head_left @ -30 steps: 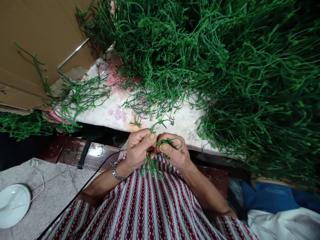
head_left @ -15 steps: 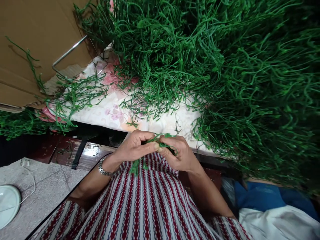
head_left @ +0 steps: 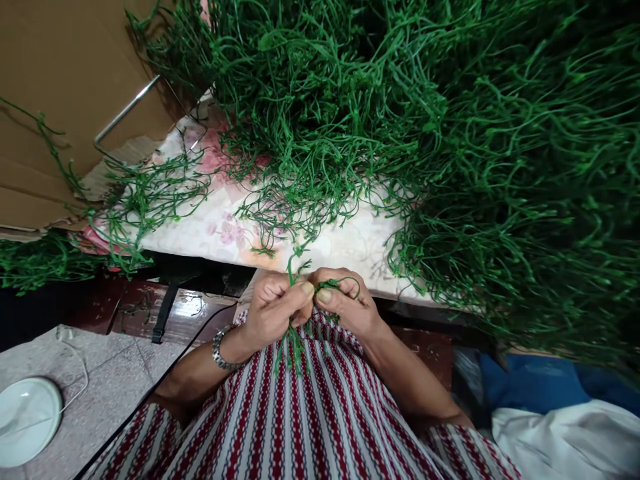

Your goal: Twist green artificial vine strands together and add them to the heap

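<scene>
Close together at the table's front edge, my two hands grip thin green plastic stems. My left hand [head_left: 281, 305] pinches one bunch of green stems [head_left: 291, 353], whose ends hang below the fist while a few tips stick up above it. In my right hand [head_left: 346, 301], thumb and fingers are closed on a curled green stem [head_left: 340, 284] that loops over the knuckles. The thumbs nearly touch, and the spot between them is partly hidden by the fingers. A large heap of similar green stems [head_left: 330, 120] lies just beyond both hands.
A floral cloth [head_left: 200, 230] covers the table. Loose stems [head_left: 150, 193] lie at its left, near a bent metal rod [head_left: 127, 110] and a cardboard box [head_left: 60, 60]. On the left, lower down, is a round white object [head_left: 27, 420] with a cord. Blue and white fabric [head_left: 555, 433] sits low right.
My left hand has turned more upright, so its bunch now points up and down instead of lying across both hands. The hands remain close together, and the view has shifted slightly.
</scene>
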`<state>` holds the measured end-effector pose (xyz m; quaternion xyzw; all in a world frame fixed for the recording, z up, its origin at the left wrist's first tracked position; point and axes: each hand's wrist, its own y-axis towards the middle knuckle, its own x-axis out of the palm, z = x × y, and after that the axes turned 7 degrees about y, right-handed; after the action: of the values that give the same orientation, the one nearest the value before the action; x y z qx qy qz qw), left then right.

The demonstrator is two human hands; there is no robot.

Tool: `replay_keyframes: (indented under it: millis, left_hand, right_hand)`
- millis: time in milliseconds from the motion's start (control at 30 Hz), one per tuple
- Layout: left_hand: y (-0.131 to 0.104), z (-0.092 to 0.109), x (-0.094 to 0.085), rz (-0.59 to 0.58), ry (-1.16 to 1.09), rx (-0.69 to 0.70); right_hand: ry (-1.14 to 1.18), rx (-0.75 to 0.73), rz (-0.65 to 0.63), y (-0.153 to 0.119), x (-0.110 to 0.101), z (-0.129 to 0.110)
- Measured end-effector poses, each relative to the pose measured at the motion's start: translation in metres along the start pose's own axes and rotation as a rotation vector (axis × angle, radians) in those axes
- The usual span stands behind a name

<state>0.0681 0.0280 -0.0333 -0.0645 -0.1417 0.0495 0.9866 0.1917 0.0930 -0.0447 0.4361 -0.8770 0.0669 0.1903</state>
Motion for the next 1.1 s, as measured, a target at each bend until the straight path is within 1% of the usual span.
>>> replay_keyframes:
  millis: [67, 167, 300, 367, 467, 500, 533, 600, 633, 700, 767, 833, 933, 1000, 1100]
  left_hand:
    - [0.0, 0.002, 0.003, 0.013, -0.032, 0.003]
    - [-0.002, 0.003, 0.007, 0.005, -0.068, -0.001]
    - [-0.003, 0.004, 0.005, -0.008, -0.102, -0.014]
    - [0.0, 0.007, 0.0, 0.002, -0.158, 0.017]
    - [0.009, 0.014, -0.008, 0.073, -0.299, 0.129]
    - [0.012, 0.015, -0.01, 0.11, -0.324, 0.168]
    - [0.014, 0.016, -0.011, 0.048, -0.3, 0.162]
    - [0.018, 0.016, -0.012, -0.026, -0.245, 0.085]
    - [0.019, 0.016, -0.012, -0.04, -0.233, 0.05]
    - [0.022, 0.016, -0.012, -0.02, -0.225, -0.027]
    - [0.023, 0.017, -0.012, 0.019, -0.217, -0.093]
    - [0.024, 0.019, -0.011, 0.054, -0.204, -0.126]
    - [0.025, 0.019, -0.009, 0.08, -0.2, -0.129]
    - [0.025, 0.019, -0.007, 0.082, -0.178, -0.097]
    - [0.026, 0.017, -0.004, 0.095, -0.113, -0.004]
  right_hand:
    - [0.104, -0.008, 0.031, -0.001, 0.003, 0.003]
    - [0.226, -0.001, 0.045, -0.002, 0.008, 0.004]
    - [0.313, 0.023, 0.086, -0.003, 0.013, 0.004]
    - [0.376, -0.02, 0.107, -0.004, 0.014, 0.003]
    - [0.464, -0.17, 0.155, -0.007, 0.011, -0.003]
    - [0.431, -0.212, 0.173, -0.008, 0.009, -0.007]
    - [0.346, -0.238, 0.183, -0.01, 0.006, -0.011]
    - [0.03, -0.27, 0.172, -0.013, -0.002, -0.021]
    - [-0.162, -0.283, 0.17, -0.014, -0.007, -0.027]
    - [-0.521, -0.31, 0.196, -0.015, -0.015, -0.037]
    - [-0.754, -0.324, 0.231, -0.015, -0.02, -0.044]
    - [-0.81, -0.333, 0.238, -0.013, -0.02, -0.046]
    - [-0.731, -0.295, 0.259, -0.008, -0.015, -0.041]
    - [-0.711, -0.208, 0.268, -0.004, -0.008, -0.035]
    - [-0.727, -0.071, 0.212, 0.005, 0.002, -0.026]
